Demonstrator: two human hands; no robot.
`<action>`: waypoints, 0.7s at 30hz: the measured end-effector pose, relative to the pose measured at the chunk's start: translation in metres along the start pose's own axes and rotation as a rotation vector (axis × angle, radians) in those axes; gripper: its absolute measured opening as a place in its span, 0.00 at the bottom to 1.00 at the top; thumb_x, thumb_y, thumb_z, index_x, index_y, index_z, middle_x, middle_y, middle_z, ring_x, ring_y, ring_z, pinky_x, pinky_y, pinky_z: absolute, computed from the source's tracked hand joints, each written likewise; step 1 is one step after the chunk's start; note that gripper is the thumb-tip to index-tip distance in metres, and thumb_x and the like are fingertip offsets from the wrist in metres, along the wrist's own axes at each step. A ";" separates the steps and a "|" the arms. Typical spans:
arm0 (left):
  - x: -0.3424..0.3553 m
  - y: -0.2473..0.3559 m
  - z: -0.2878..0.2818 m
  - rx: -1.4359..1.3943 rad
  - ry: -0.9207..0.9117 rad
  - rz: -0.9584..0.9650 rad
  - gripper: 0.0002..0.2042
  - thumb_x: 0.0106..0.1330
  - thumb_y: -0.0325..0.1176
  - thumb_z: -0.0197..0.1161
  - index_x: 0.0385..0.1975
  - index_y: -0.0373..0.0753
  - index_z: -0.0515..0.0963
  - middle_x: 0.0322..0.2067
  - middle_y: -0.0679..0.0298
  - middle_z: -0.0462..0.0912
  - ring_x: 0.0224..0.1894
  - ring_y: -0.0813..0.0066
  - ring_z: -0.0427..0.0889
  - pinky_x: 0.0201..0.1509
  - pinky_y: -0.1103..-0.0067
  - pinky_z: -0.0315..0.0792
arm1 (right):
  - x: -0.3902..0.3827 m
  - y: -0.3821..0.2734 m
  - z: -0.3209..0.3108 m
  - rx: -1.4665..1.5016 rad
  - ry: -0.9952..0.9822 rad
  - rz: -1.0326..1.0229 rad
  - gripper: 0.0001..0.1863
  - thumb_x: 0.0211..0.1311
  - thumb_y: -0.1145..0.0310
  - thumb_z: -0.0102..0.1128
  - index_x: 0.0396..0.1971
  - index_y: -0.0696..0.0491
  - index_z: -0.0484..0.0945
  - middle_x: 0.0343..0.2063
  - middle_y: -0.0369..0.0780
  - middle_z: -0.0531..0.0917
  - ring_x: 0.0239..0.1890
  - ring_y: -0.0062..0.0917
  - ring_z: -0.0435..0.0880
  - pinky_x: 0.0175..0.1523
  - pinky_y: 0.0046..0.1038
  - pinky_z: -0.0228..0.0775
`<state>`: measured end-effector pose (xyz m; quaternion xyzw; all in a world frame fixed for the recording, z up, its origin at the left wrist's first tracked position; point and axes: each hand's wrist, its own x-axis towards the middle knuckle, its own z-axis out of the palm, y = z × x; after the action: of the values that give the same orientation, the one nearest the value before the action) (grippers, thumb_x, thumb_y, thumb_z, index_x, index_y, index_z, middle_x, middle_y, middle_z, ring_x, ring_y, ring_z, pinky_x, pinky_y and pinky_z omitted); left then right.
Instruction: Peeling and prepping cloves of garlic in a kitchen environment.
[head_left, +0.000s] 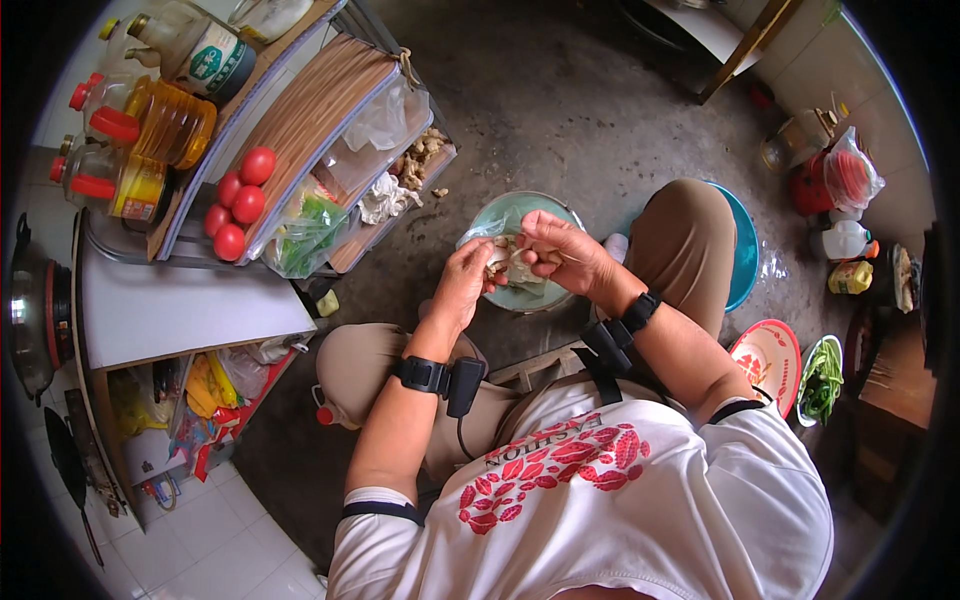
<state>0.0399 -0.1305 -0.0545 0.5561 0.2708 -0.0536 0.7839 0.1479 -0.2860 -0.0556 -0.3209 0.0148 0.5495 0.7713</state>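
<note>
Garlic (510,262), or some pale clump much like it, sits between your two hands at the centre of the frame, held just above a green bowl (545,215) on the floor. Your left hand (465,280) has its fingers curled together on the clump's left side; your right hand (562,250) pinches its fingers shut on the right side, so both hands touch the same piece. A clear plastic bag (480,230) lies against the bowl's left rim. Your knees frame the bowl on either side, and a blue basin (745,255) shows behind your right knee. At upper left, red tomatoes (240,200) rest on a slatted rack (320,110) beside bottles of oil (165,120). At lower right, a red patterned plate (770,355) lies beside a bowl of green beans (822,380).
</note>
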 end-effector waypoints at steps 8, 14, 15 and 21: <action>0.001 -0.003 -0.006 0.092 -0.018 -0.087 0.13 0.66 0.41 0.49 0.37 0.39 0.74 0.26 0.69 0.76 0.20 0.84 0.72 0.21 0.88 0.62 | 0.001 0.016 0.018 -0.694 0.001 -0.300 0.10 0.55 0.71 0.61 0.36 0.56 0.73 0.24 0.33 0.79 0.28 0.14 0.77 0.30 0.16 0.67; -0.001 -0.002 -0.005 0.111 -0.125 -0.068 0.13 0.66 0.42 0.49 0.35 0.39 0.74 0.25 0.69 0.75 0.19 0.84 0.71 0.20 0.89 0.61 | 0.010 0.023 -0.004 -0.755 -0.024 -0.279 0.07 0.59 0.69 0.56 0.35 0.55 0.73 0.23 0.32 0.77 0.24 0.12 0.72 0.27 0.15 0.63; -0.001 -0.002 -0.004 0.081 -0.140 -0.089 0.13 0.66 0.43 0.49 0.35 0.39 0.74 0.25 0.68 0.76 0.19 0.84 0.72 0.20 0.89 0.62 | 0.010 0.022 -0.006 -0.755 -0.024 -0.279 0.07 0.59 0.69 0.56 0.35 0.55 0.73 0.23 0.32 0.77 0.24 0.12 0.72 0.27 0.15 0.63; -0.002 -0.001 -0.004 -0.061 -0.171 -0.072 0.17 0.64 0.46 0.52 0.40 0.38 0.73 0.28 0.64 0.77 0.24 0.80 0.74 0.25 0.85 0.66 | 0.009 0.015 -0.010 -0.372 0.177 -0.084 0.08 0.60 0.61 0.55 0.31 0.49 0.72 0.24 0.30 0.74 0.21 0.11 0.67 0.24 0.13 0.56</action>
<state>0.0363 -0.1279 -0.0554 0.5153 0.2244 -0.1206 0.8183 0.1423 -0.2808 -0.0739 -0.5052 -0.0327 0.4796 0.7167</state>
